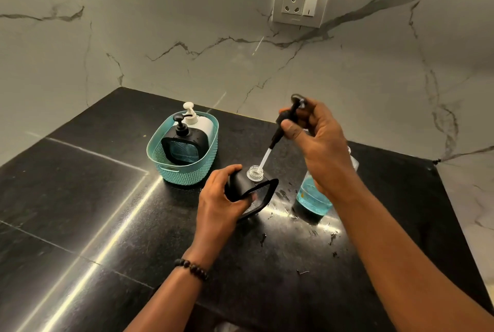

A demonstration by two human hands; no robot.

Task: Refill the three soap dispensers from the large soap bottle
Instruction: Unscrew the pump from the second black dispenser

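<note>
Now right hand (318,139) fingers pinch pump head (287,115); left hand (222,195) fingers wrap black dispenser (250,188).

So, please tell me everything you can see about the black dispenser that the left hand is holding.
The black dispenser is a squat, rounded-square bottle, apparently plastic, with a black frame around a clear window in its front face. It looks nearly empty. Its clear threaded neck is open. It stands tilted on the dark countertop, gripped at its side by the left hand. The right hand holds its black pump above it, and the pale tube's tip is at the neck.
</note>
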